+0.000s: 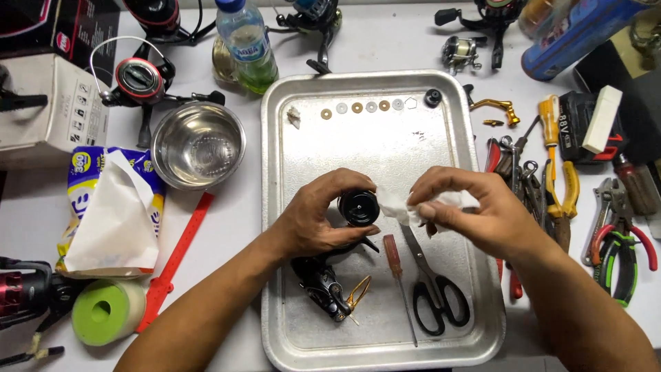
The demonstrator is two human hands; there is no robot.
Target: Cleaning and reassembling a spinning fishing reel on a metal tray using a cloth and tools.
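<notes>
Hands at frame centre, over a metal tray [275, 207] — reel cleaning.
Left hand [318, 219] grips the black spool [359, 207], face turned rightward; right hand [463, 207] pinches a white tissue [399, 205] against its edge.

- From my feed I see only a white tabletop [406, 41] filling the frame.
- Light falls evenly from above, with soft, short shadows.
- At 11 o'clock, a dark strip lies beyond the tabletop's far edge.
- No wall, floor or window is in view.

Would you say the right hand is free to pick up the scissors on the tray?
Probably not at once: the right hand is pinching a white tissue, though the scissors lie uncovered just below it.
</notes>
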